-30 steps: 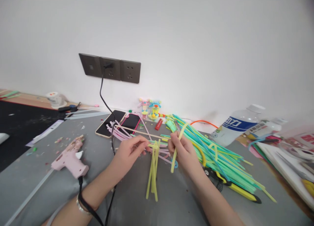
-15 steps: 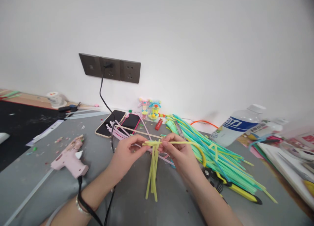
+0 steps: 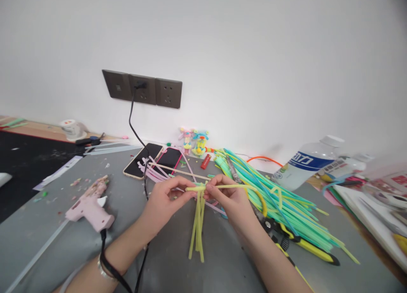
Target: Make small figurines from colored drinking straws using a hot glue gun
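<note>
Between my two hands is a small bundle of yellow pipe cleaners (image 3: 198, 225), its several loose ends hanging down over the grey table. My left hand (image 3: 168, 199) pinches the left end of the crosswise yellow stems between thumb and fingertips. My right hand (image 3: 229, 199) is closed on the same stems near the junction. From it one long yellow stem (image 3: 235, 186) runs out to the right. Fingers partly hide where the stems cross. Beyond my right hand lies a thick pile of green, yellow and blue pipe cleaners (image 3: 286, 204), with scissors (image 3: 233, 170) on its left end.
A pink glue gun (image 3: 90, 206) lies at left, its black cord passing by my left forearm. Two phones (image 3: 152, 151) and lilac pipe cleaners (image 3: 154, 172) lie behind my left hand. Yellow-handled pliers (image 3: 311, 248) rest at right. A bottle (image 3: 305, 163) and two small figures (image 3: 200, 142) stand near the wall.
The long yellow stem in my right hand has shifted slightly, and my right fingers have moved a little left at the junction. My left hand stays almost in place.
</note>
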Demonstrator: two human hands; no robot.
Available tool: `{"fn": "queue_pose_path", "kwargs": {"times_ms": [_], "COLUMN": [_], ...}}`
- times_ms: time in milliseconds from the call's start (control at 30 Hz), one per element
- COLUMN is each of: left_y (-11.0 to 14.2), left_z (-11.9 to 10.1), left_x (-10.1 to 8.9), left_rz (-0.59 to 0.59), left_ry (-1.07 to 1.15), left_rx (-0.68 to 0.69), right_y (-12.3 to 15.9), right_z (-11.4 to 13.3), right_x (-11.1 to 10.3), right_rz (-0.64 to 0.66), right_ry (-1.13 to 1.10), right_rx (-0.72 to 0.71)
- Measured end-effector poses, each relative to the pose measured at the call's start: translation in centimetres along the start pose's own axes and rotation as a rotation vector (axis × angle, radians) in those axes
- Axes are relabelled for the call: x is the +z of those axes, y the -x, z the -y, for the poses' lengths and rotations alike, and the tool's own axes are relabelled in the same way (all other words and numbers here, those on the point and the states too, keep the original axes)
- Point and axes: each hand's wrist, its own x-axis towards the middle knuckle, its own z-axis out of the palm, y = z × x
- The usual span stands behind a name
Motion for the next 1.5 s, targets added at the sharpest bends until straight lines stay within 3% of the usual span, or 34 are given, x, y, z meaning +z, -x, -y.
{"fn": "queue_pose_path", "kwargs": {"times_ms": [567,967,1200,1333,1500], "left_y": [0.08,0.24,0.04,0.13,-0.01], "left_z": [0.21,0.56,0.83,0.90,0.83], "left_x": [-0.08,-0.24,-0.19,-0.16,-0.28], "left_rz": [-0.029,-0.067,-0.046,-0.016,0.118], "left_ry": [0.042,-0.229,-0.287,-0.300,-0.385], "left_rx": [0.054,0.467,0.578,0.516,0.148], "right_y": [0.06,0.13,0.57,0.63,0.29], "right_z": [0.38,0.09,-0.46,-0.48,-0.18], "right_x": [0.21,0.39,0.63,0.57,0.02], "right_rz": [0.081,0.012,0.007,0.000,-0.039], "right_ry": [-0.069,-0.032,0.183,0.307,0.335], "right_rx": [0.084,-0.013,-0.182,-0.279,-0.330]}}
